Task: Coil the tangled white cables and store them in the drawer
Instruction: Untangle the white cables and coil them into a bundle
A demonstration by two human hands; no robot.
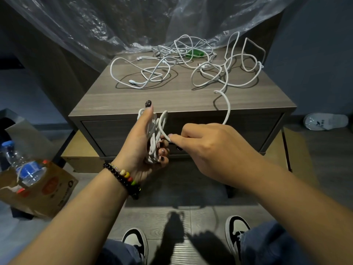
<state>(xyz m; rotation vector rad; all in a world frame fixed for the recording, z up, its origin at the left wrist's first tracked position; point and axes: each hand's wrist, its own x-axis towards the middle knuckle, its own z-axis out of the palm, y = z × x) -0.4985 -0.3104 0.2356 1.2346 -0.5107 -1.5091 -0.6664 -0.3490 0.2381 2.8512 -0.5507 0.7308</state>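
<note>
Head view: left hand (142, 142) curled round a partly wound coil (155, 136) of white cable, thumb raised, held in front of the closed drawer (238, 131). Right hand (208, 148) pinching the cable's running strand beside the coil; strand rising to the nightstand top (172, 96). Remaining tangled white cables (191, 60) lying loose on top, near the plastic sheeting (95, 25). Water bottle (23, 165) at left, in a cardboard box.

A grey-brown wood-grain bedside cabinet (183, 100) stands on a grey plank floor (191, 217) against dim bluish walls (315, 54), with crinkled clear plastic sheeting (95, 25) draped behind it.
</note>
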